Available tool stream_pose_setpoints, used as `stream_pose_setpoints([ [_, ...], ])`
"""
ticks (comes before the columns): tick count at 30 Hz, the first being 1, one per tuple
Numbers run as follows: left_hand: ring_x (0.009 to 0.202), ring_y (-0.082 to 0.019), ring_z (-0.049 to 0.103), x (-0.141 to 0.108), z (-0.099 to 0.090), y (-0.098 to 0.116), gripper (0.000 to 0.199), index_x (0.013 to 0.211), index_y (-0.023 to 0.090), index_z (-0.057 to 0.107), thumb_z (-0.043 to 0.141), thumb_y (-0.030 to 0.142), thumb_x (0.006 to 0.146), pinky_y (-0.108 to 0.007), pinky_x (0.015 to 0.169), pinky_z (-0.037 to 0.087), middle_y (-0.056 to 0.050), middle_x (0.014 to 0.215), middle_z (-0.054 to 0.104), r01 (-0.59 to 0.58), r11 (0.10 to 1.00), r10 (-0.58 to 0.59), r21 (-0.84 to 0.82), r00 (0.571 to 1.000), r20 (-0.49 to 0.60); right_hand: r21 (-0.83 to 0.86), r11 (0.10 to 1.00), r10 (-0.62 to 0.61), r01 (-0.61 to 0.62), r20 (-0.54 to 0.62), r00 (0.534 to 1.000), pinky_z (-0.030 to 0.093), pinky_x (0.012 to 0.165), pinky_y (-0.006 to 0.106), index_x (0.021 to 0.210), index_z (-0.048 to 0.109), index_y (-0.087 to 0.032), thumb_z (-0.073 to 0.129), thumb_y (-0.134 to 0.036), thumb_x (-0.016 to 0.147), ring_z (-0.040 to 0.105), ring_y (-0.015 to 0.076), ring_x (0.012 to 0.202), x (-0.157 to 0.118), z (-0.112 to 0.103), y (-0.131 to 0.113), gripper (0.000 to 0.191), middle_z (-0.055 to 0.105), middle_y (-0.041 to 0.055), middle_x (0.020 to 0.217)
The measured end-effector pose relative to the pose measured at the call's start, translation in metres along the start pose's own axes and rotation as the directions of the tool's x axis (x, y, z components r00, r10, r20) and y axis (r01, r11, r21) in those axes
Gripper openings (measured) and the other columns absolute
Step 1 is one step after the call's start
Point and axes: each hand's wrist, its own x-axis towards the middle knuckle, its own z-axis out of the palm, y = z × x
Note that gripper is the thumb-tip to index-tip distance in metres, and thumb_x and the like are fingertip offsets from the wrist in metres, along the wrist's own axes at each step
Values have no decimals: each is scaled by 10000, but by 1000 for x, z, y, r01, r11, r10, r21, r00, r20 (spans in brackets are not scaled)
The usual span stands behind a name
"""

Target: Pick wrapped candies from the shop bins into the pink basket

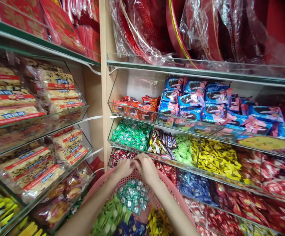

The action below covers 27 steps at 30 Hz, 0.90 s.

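Here, pink basket (176, 192) opens upward near right hand (146, 165).

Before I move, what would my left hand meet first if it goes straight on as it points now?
Most likely your right hand, close ahead of your left hand, though depth is unclear.
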Motion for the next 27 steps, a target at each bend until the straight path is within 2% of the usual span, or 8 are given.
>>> stream_pose_setpoints([
  [2,947,-239,637,0,-1,-1,394,1073,239,655,338,404,908,-323,831,440,-96,982,698,-31,999,31,-8,999,-36,-25,999,-43,42,-72,996,396,782,260,916,614,-195,437,-190,891,537,187,923,11,-9,-6,179,603,54,922],
  [5,929,-256,641,0,0,-3,397,1036,240,673,346,421,903,-334,801,448,-94,956,705,-60,998,59,-16,995,-76,-133,991,-14,-1,-114,993,393,764,259,943,607,-194,437,-206,896,537,184,914,29,-18,-12,177,584,63,962],
  [9,938,-258,636,-1,2,-6,394,1001,228,687,366,432,895,-328,789,445,-95,969,704,-46,998,43,-31,994,-102,-204,969,131,-141,-64,989,394,692,260,997,605,-184,399,-285,930,592,171,836,44,-18,-17,239,571,90,1044],
  [12,934,-251,639,-1,0,-8,391,987,228,689,367,431,894,-317,787,440,-94,968,705,-39,998,35,-45,995,-93,-214,962,171,-169,-12,985,386,665,268,941,629,-170,381,-283,939,609,186,827,48,-14,-17,272,598,108,1010],
  [22,901,-248,635,3,-8,-14,407,985,261,689,355,471,882,-294,740,422,-77,934,701,-67,995,61,-68,994,-90,-104,983,143,-149,-60,988,355,703,232,846,646,-173,417,-228,921,589,164,842,51,-9,-8,246,643,78,909],
  [24,852,-221,628,7,-8,-18,373,927,256,699,391,456,867,-263,704,401,-51,875,696,-89,990,80,-112,993,-89,-69,987,141,-148,-94,985,353,697,228,845,644,-175,415,-225,920,583,159,822,51,-7,-5,246,641,74,900],
  [27,696,-162,581,15,-9,-28,344,783,189,691,446,424,840,-223,636,356,-11,689,646,-109,966,97,-236,993,-61,-2,993,115,-117,-155,981,358,710,228,856,640,-172,398,-211,920,574,156,806,50,-2,2,253,639,72,894],
])
